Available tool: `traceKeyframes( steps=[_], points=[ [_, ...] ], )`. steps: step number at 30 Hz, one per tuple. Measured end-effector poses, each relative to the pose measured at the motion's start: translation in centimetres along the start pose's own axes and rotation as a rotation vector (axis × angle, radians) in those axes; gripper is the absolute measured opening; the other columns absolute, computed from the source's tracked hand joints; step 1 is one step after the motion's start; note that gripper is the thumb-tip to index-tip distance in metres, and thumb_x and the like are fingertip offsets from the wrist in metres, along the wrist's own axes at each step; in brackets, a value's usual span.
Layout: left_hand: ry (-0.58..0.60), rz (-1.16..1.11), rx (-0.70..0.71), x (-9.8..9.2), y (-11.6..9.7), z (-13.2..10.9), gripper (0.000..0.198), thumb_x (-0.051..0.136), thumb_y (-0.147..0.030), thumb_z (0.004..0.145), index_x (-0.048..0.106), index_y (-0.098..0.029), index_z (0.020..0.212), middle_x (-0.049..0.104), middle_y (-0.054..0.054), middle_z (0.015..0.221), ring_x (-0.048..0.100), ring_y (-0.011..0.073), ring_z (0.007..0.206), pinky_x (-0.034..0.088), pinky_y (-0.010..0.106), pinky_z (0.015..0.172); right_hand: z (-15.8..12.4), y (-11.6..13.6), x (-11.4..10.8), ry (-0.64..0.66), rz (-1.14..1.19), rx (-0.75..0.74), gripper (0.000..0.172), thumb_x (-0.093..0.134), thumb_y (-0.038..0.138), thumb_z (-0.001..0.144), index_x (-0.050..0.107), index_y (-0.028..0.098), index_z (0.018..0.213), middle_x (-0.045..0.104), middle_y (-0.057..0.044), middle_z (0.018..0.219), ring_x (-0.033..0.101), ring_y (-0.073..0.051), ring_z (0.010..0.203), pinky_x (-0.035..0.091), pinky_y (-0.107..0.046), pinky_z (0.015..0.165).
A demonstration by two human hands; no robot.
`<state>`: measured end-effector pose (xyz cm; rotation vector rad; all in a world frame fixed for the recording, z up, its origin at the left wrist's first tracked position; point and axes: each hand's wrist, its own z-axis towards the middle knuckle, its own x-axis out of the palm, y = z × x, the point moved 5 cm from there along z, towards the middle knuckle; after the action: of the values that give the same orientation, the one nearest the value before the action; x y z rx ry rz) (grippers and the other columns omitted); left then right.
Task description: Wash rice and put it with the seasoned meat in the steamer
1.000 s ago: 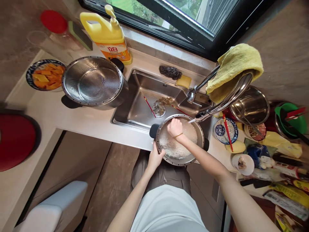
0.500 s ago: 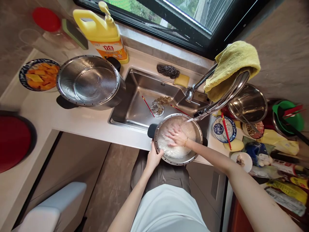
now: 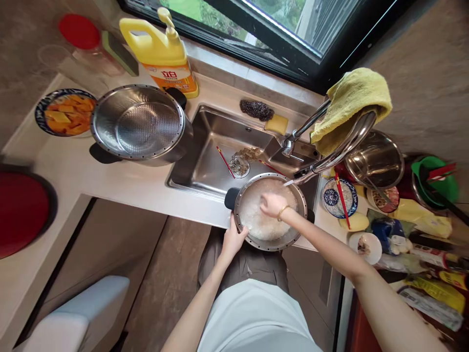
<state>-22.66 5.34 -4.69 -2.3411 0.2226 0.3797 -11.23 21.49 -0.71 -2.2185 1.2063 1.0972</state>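
Rinsing: rice [image 3: 256, 222] sits in my steel pot [image 3: 289, 240] at the sink's [image 3: 205, 166] front edge, under the faucet [image 3: 330, 156].
Left hand [image 3: 234, 239]: clamped on the pot rim; I keep it steady.
Right hand [image 3: 273, 204]: fingers loosely spread in the grains, holding nothing; I'd stir gently, staying below the rim.

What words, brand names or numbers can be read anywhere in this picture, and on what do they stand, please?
"立白": red characters on the orange label of the yellow detergent bottle by the window.
Smaller print below that on the label: too small to read.
Printing on the packets at the right of the counter: blurred, not readable.
No other text shows.
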Motion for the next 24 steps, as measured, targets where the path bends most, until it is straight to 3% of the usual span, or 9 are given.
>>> traceKeyframes(
  steps=[3,5,9,11,13,16,19,22,24],
  points=[
    [0.002,0.002,0.004,0.0,0.0,0.0,0.082,0.051,-0.035,0.082,0.009,-0.014,0.15,0.069,0.011,0.087,0.067,0.0287,0.082,0.048,0.033,0.071,2.5,1.5,-2.3,-0.115,-0.04,0.112,0.033,0.041,0.022,0.088,0.057,0.007,0.114,0.062,-0.021,0.104,0.06,-0.029,0.095,0.048,-0.041,0.077],
    [0.005,-0.013,0.01,0.0,0.0,0.1,0.082,0.051,-0.034,0.082,0.01,-0.014,0.15,0.069,0.011,0.088,0.068,0.0286,0.082,0.048,0.034,0.072,2.9,3.4,-1.5,-0.168,-0.054,0.073,0.03,0.04,0.018,0.088,0.058,0.007,0.11,0.061,-0.022,0.108,0.057,-0.03,0.102,0.045,-0.043,0.084],
    [-0.002,-0.05,0.017,0.1,0.0,0.1,0.08,0.052,-0.031,0.081,0.012,-0.014,0.149,0.069,0.012,0.091,0.067,0.0281,0.083,0.048,0.034,0.073,0.6,6.1,3.3,-0.277,-0.109,-0.385,0.038,0.036,0.019,0.091,0.052,0.009,0.124,0.048,-0.02,0.134,0.04,-0.03,0.127,0.03,-0.048,0.103],
    [-0.003,-0.057,0.016,0.1,0.0,0.0,0.08,0.051,-0.031,0.081,0.012,-0.013,0.149,0.069,0.012,0.092,0.067,0.0284,0.084,0.048,0.034,0.074,-0.8,5.4,5.4,-0.284,-0.12,-0.666,0.046,0.041,0.027,0.09,0.046,0.012,0.134,0.039,-0.017,0.144,0.031,-0.029,0.134,0.022,-0.049,0.109],
    [-0.007,-0.045,0.015,0.0,-0.1,0.0,0.081,0.051,-0.031,0.081,0.012,-0.012,0.149,0.069,0.013,0.092,0.067,0.0294,0.085,0.048,0.035,0.075,-1.2,3.1,6.2,-0.291,-0.089,-0.723,0.056,0.046,0.039,0.089,0.04,0.017,0.14,0.034,-0.013,0.148,0.025,-0.03,0.137,0.014,-0.053,0.111],
    [-0.01,-0.019,0.007,0.0,0.0,0.0,0.082,0.051,-0.033,0.082,0.011,-0.013,0.15,0.07,0.013,0.091,0.067,0.031,0.087,0.048,0.036,0.075,-1.3,0.1,5.8,-0.297,-0.053,-0.657,0.063,0.046,0.047,0.087,0.035,0.021,0.143,0.033,-0.012,0.149,0.024,-0.033,0.137,0.008,-0.059,0.109],
    [-0.006,-0.004,0.0,0.1,0.0,0.0,0.082,0.051,-0.033,0.082,0.011,-0.012,0.15,0.07,0.014,0.09,0.067,0.032,0.086,0.048,0.036,0.074,-1.8,-0.2,4.5,-0.28,-0.045,-0.596,0.057,0.047,0.046,0.087,0.043,0.023,0.139,0.042,-0.012,0.143,0.033,-0.032,0.132,0.005,-0.06,0.108],
    [-0.007,-0.006,0.011,0.0,0.0,0.0,0.082,0.051,-0.033,0.081,0.011,-0.012,0.15,0.07,0.014,0.09,0.067,0.0324,0.088,0.048,0.036,0.075,-0.7,0.1,1.5,-0.348,-0.001,-0.254,0.037,0.046,0.035,0.086,0.06,0.02,0.118,0.059,-0.012,0.124,0.044,-0.032,0.121,0.005,-0.062,0.107],
    [-0.008,-0.013,0.015,0.0,0.0,0.0,0.083,0.051,-0.033,0.081,0.009,-0.012,0.15,0.07,0.014,0.09,0.067,0.0318,0.088,0.048,0.036,0.075,0.7,0.5,-0.6,-0.352,0.027,0.009,0.03,0.044,0.026,0.085,0.063,0.015,0.106,0.065,-0.013,0.11,0.051,-0.03,0.109,0.016,-0.06,0.105]
  ],
)
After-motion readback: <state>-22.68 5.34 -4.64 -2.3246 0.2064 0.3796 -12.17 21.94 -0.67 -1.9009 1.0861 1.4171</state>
